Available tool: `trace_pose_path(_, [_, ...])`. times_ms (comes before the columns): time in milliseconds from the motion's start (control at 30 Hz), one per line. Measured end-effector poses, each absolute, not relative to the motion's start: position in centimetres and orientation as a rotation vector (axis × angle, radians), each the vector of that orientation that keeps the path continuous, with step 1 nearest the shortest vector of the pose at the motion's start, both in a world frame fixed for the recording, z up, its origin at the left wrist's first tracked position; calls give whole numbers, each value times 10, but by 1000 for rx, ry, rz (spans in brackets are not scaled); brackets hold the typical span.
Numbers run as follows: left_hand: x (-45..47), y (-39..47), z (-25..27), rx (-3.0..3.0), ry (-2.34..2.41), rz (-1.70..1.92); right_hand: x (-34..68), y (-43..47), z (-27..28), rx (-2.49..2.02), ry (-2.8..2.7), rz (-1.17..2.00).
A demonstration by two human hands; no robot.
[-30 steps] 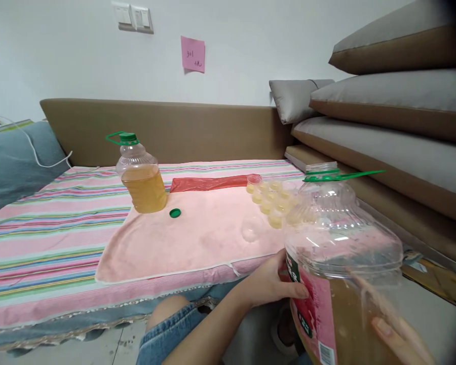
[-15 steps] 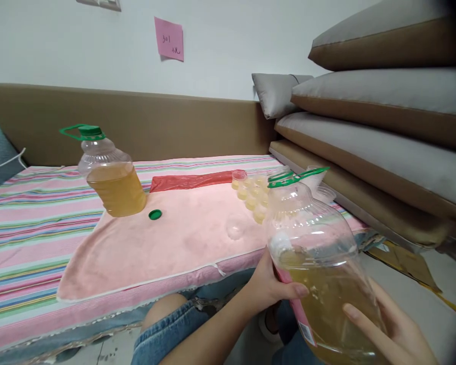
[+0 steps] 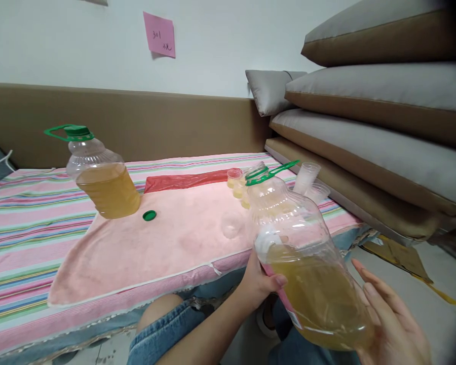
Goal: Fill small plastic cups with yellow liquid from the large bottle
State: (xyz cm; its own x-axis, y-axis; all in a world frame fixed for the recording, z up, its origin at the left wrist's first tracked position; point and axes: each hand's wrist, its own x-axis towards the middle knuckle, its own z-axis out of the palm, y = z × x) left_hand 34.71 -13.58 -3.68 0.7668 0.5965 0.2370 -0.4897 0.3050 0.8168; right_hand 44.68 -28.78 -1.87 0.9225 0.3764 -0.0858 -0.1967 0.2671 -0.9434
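A large clear plastic jug (image 3: 307, 284) of yellowish liquid leans to the left before me, its mouth uncapped and its green handle raised. My left hand (image 3: 262, 284) is closed around its left side, over a pink label. At the jug's base, my right hand (image 3: 391, 319) cups the lower right end, thumb and a finger stretched out along the side. Beyond the jug's neck, small clear cups (image 3: 235, 177) hold some of the same liquid; several are hidden behind it. A loose green cap (image 3: 149, 215) and an upturned clear cup or lid (image 3: 231, 224) lie on a pink cloth (image 3: 175, 243).
A second jug (image 3: 108, 190), capped in green, stands at the left. Stacked clear cups (image 3: 307, 176) are behind the held jug. A red plastic strip (image 3: 190, 179) crosses the cloth's back edge. Thick cushions (image 3: 365, 91) are piled at the right, above flattened cardboard (image 3: 399, 258) on the floor.
The held jug has shifted left and leans over more. My right thumb has come off its front, with the hand now nearer the base. The view has turned slightly right.
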Motion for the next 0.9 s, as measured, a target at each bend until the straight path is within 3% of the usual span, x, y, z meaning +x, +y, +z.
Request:
trace_pose_path(400, [355, -137, -44, 1014, -9, 723, 459, -290, -43, -1216, -268, 564])
trace_pose_path(733, [340, -118, -20, 1184, 6, 365, 461, -295, -41, -1253, -292, 446])
trace_pose_path(900, [341, -119, -29, 1093, 28, 485, 485, -303, -51, -1369, -399, 513])
